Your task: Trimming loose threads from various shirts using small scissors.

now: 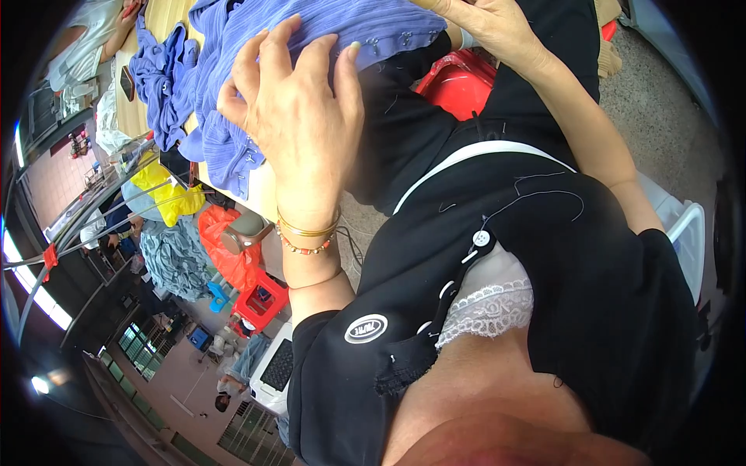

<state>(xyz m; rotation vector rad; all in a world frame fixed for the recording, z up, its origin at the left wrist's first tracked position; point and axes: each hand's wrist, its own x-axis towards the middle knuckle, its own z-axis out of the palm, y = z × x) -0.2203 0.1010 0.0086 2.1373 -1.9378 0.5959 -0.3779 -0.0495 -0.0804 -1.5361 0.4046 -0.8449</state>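
A violet-blue ribbed garment (225,46) spreads over the table edge toward my lap. Small shiny bits, too small to name, dot its border. My left hand (299,109) rests on it with fingers bent and spread apart, back of the hand up. Bangles and a beaded bracelet circle that wrist. At the top edge, beyond the garment's right end, is my right hand (493,31). Its thumb stretches leftward, but the frame cuts off the fingertips, so whether it grips anything is hidden.
Another crumpled violet-blue garment (163,85) lies on the wooden table (128,54) beside a phone (127,83). A red plastic stool or basin (458,84) is below my right hand. To the left stand a red stool (260,303) and piled grey-blue cloth (175,260). Other people work farther off.
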